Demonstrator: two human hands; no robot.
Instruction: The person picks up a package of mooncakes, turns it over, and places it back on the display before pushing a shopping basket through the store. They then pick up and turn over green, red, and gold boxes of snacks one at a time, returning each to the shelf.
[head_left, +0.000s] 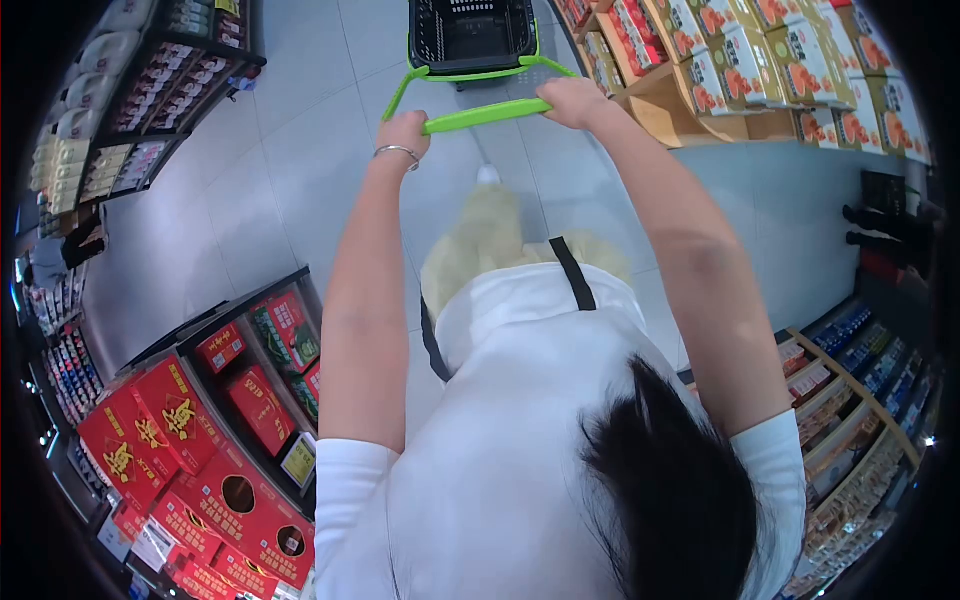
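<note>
Both arms reach forward to the bright green handle (pixel 487 116) of a black shopping basket trolley (pixel 472 68). My left hand (pixel 403 134), with a silver bracelet (pixel 398 153) at its wrist, is closed around the handle's left end. Its right end is gripped by my right hand (pixel 573 102). Green side arms join the handle to the basket's rim at the top of the view. The part of the basket that shows has dark slotted walls; its far end is cut off by the frame.
Grey floor tiles (pixel 330 130) run between the displays. Boxed goods (pixel 745 65) fill wooden shelving at the upper right. Red gift boxes (pixel 170 420) are stacked at the lower left. Dark shelves with bottles (pixel 170 90) stand at the upper left. A person's dark-clad legs (pixel 885 225) show at far right.
</note>
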